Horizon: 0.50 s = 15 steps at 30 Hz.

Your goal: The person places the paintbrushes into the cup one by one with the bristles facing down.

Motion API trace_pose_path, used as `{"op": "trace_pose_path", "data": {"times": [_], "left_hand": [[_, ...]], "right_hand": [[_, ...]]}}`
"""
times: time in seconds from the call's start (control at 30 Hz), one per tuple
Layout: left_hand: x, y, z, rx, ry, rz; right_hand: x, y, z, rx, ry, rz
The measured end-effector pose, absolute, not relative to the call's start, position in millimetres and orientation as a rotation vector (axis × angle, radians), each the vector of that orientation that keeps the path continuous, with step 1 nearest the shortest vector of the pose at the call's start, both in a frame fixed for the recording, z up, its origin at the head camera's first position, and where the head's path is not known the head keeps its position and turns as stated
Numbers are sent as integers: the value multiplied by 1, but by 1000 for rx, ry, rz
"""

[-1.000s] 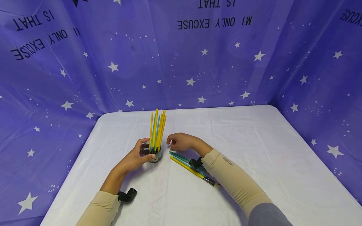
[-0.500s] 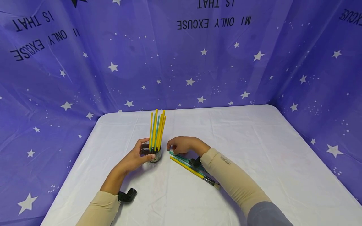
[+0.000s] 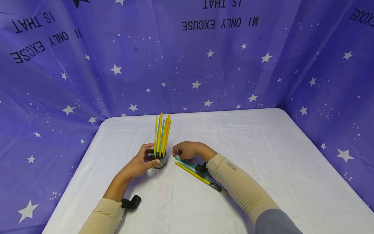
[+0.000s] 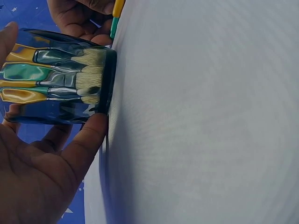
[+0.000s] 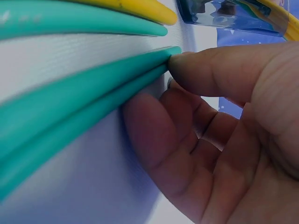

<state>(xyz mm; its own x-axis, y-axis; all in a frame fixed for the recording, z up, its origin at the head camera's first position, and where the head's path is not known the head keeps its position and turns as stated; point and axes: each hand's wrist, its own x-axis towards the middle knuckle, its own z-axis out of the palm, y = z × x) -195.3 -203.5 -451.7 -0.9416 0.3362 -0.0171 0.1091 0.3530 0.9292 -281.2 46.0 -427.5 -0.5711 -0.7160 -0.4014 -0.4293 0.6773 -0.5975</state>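
Observation:
In the head view my left hand (image 3: 145, 164) holds a clear glass jar (image 3: 161, 162) upright on the table. Several yellow and teal paintbrushes (image 3: 162, 135) stand in it, bristles down. The left wrist view shows fingers around the jar (image 4: 60, 112), with pale bristles (image 4: 92, 70) near its base. Just right of the jar, my right hand (image 3: 188, 150) is at the handle ends of two teal paintbrushes (image 5: 88, 88). Its thumb touches their tips and its bent index finger lies against the lower handle. A yellow paintbrush (image 3: 193, 174) and another teal handle (image 5: 84, 18) lie beside them.
A white cloth (image 3: 263, 156) covers the table. Purple star-patterned curtain (image 3: 175, 65) hangs behind and at both sides. A black wrist mount (image 3: 132, 202) sticks out beside the left sleeve, and another (image 3: 201, 168) hides part of the lying paintbrushes.
My right hand has come down slightly onto the teal handle ends and has stayed there over the last half second. My left hand and the jar keep their place.

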Motion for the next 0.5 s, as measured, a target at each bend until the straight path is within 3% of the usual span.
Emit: {"op": "trace_pose_path", "data": {"times": [0.5], "left_hand": [[-195,-203,-450,380,2398,1629]], "right_hand": [[-283,46,-430,-885,2277,-580]]}}
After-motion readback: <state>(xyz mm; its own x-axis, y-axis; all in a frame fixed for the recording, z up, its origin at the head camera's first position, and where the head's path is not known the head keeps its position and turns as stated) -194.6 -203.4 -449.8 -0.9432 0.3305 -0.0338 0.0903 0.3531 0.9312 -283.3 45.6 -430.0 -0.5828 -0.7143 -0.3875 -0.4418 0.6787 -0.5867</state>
